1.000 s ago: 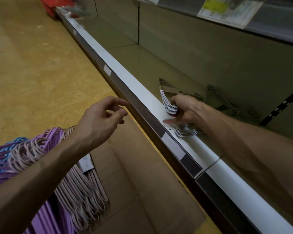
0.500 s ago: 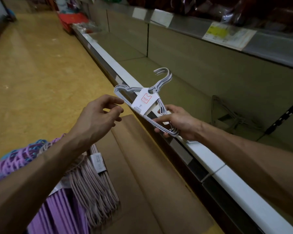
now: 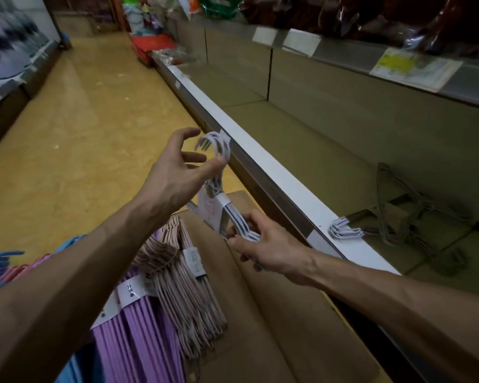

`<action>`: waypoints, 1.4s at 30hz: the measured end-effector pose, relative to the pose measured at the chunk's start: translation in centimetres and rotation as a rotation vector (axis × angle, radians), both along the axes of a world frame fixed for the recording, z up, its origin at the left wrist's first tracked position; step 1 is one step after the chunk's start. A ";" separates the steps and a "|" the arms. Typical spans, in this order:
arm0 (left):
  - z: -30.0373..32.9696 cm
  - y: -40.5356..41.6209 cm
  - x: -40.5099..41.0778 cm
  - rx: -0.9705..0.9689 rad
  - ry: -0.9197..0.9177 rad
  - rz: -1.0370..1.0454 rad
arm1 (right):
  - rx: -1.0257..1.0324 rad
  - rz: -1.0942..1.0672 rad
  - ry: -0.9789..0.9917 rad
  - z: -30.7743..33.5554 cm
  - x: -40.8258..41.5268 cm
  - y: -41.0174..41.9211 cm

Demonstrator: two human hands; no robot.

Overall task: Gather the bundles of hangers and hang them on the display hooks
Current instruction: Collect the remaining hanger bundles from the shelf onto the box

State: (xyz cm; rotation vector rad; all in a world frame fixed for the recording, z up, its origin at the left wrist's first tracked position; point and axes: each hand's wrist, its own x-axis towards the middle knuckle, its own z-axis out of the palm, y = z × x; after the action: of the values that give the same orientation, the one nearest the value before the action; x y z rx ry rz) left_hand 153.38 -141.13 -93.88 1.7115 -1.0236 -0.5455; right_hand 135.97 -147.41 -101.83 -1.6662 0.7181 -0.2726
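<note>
Over the cardboard box [image 3: 274, 313] beside the low shelf [image 3: 263, 150], I have the white hanger bundle [image 3: 227, 211] up in the air between both hands. It looks light to me — thin coated wire, banded together by a paper label [image 3: 213, 210] at the neck — and stiff enough as a pack, though I'd guess the single hangers could fan out or slide against each other if I let the band take the strain. The coating looks smooth, so a loose pinch may slip. The sensible places to hold are the shoulder, where the wires run together, and the cluster of hooks at the top, which has to stay aligned to go onto a display hook.

My right hand [image 3: 263, 244] is curled round the lower shoulder of the bundle, fingers wrapped over the wires. My left hand [image 3: 177, 172] is half open, thumb and fingers spread and bent; one fingertip seems to touch the hook necks, but it has no real grip on them.

More white hangers [image 3: 343, 230] lie on the shelf by its front edge — and pink and purple bundles [image 3: 161, 305] sit below my left forearm.
</note>
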 end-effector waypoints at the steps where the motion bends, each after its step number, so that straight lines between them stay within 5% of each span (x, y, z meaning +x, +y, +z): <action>1: 0.0 0.0 0.0 -0.011 0.000 0.003 | -0.019 0.011 -0.002 -0.1 0.2 0.4; 11: -0.2 1.0 0.7 -0.030 -0.070 -0.008 | 0.081 0.046 0.042 -0.7 1.4 0.8; 27: -4.5 3.7 5.4 0.703 -0.604 -0.210 | -0.044 -0.047 0.339 -8.4 6.5 1.4; 42: -5.4 5.0 6.3 0.683 -0.703 -0.249 | -0.060 0.012 0.405 -10.2 7.4 2.5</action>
State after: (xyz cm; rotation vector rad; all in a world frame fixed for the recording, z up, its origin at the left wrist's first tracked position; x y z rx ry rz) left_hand 159.63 -136.13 -99.31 2.4910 -1.6965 -0.4865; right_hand 143.36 -144.92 -112.03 -1.8038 1.0075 0.0570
